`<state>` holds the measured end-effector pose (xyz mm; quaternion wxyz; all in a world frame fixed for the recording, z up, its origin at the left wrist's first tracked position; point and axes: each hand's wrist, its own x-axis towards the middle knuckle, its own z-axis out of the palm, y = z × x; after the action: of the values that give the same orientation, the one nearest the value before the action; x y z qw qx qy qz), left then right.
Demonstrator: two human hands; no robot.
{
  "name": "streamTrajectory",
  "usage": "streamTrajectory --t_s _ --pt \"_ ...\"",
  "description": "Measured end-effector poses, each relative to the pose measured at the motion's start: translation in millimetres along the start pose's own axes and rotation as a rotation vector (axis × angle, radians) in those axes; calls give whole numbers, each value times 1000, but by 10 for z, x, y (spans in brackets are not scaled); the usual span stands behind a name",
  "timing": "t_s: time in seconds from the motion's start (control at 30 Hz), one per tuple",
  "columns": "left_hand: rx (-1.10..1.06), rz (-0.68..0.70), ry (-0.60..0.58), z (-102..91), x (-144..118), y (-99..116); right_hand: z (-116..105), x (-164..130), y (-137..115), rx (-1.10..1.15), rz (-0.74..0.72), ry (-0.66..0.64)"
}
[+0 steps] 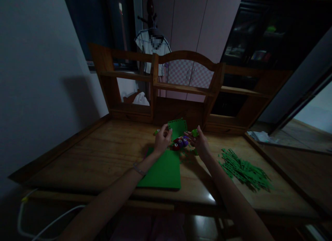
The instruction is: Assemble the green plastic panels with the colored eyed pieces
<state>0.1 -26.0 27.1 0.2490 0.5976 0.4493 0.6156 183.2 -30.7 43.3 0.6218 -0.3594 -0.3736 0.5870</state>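
Observation:
My left hand [162,141] pinches the left edge of a small green sheet [178,127] with rows of holes along its edges, held raised over the desk. In the fingers of my right hand [199,142], to the right of the sheet, is a small bright green object [194,132]; its kind is too small to tell. Below and between the hands lie several rounded red [176,146] and purple pieces [185,142] with white eye-like spots. A stack of green sheets [162,170] lies under my left forearm. Little green scraps [185,158] are scattered beside it.
A heap of green strips with holes [242,170] lies on the right of the wooden desk [103,154]. At the desk's back stands a wooden shelf unit [181,92]. Another small green piece [157,131] sits left of my left hand. A white cable [57,220] hangs at lower left.

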Motion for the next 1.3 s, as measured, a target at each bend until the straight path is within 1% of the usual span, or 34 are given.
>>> streamTrajectory --t_s 0.1,0.33,0.5,0.77,0.9,1.13,1.3 --pt "15 7 -26 5 12 -48 -2 -8 -9 3 0 -5" --pt "22 0 4 7 31 -55 -9 -1 -13 13 -28 16" --pt "23 0 -8 6 42 -73 -5 2 -27 -1 4 30" --pt "47 -5 -3 4 50 -99 8 -14 -46 9 6 24" --pt "64 -6 1 -3 51 -87 17 -13 -40 0 1 55" --pt "123 47 6 1 44 -81 19 -16 -37 -4 0 56" --pt "142 51 22 8 43 -88 9 -10 -22 5 -3 33"
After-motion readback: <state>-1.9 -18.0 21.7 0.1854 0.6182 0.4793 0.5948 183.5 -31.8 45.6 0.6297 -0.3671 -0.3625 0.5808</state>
